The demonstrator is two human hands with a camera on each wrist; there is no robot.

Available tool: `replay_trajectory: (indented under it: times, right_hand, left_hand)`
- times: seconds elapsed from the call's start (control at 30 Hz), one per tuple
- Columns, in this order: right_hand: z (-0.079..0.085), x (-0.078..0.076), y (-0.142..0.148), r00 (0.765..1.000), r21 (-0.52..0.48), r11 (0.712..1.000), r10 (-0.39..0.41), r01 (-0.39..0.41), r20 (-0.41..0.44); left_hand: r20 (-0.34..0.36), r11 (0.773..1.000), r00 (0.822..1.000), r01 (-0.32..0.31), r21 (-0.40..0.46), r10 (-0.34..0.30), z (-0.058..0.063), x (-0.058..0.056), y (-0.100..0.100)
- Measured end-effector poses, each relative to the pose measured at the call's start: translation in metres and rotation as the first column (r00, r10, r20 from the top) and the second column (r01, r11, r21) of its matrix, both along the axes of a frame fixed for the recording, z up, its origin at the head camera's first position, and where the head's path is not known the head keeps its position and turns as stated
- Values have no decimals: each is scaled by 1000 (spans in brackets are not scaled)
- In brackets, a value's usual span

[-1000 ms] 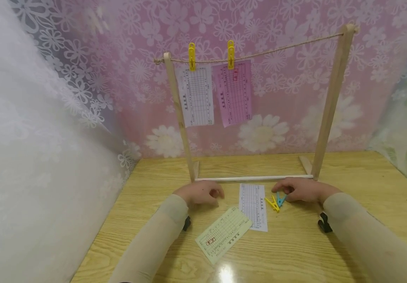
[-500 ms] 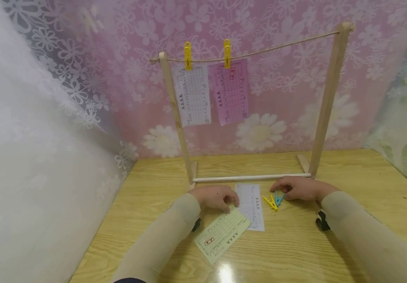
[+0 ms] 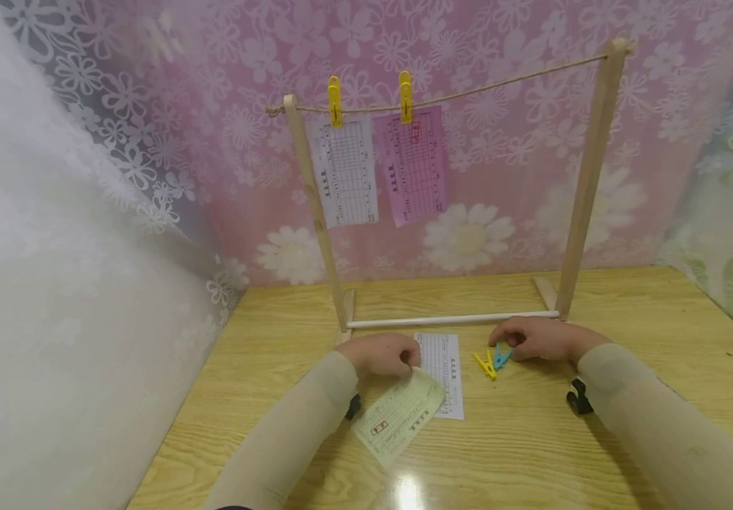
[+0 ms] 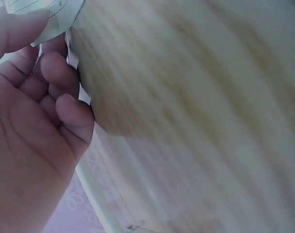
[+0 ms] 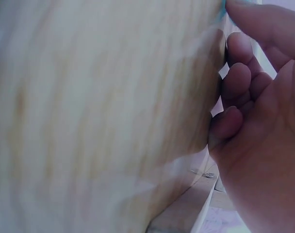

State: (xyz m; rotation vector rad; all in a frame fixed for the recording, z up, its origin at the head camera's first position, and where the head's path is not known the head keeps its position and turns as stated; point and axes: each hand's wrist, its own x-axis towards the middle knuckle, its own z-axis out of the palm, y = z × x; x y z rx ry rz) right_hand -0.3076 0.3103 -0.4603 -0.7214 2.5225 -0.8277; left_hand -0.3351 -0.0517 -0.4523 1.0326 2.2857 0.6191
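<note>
One green slip (image 3: 398, 418) in the head view lies on the desk (image 3: 513, 446), overlapping a white slip (image 3: 440, 361), just below the left hand (image 3: 380, 353), which pinches its upper edge. The right hand (image 3: 541, 338) curls loosely at a blue clothespin (image 3: 502, 358); whether it grips, I cannot tell. Left wrist view: thumb on the slip. Right wrist view: blue at the thumb tip.

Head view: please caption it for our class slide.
Left hand pinches a green slip; above, a white slip and a pink slip hang pegged to a rope.
</note>
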Motion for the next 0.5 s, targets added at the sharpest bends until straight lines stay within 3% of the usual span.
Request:
replay_trajectory:
  times: [0.27, 0.4, 0.5]
  right_hand:
    - [-4, 1, 3, 999, -84, 996, -24, 26, 27]
    - [-6, 4, 5, 999, -152, 987, -37, 43, 37]
    - [-6, 8, 9, 993, -224, 970, -81, 98, 83]
  left_hand:
    - [65, 991, 996, -69, 111, 63, 4, -1, -9]
    - [24, 989, 994, -107, 101, 105, 10, -1, -10]
    - [-55, 992, 993, -100, 75, 104, 16, -1, -9]
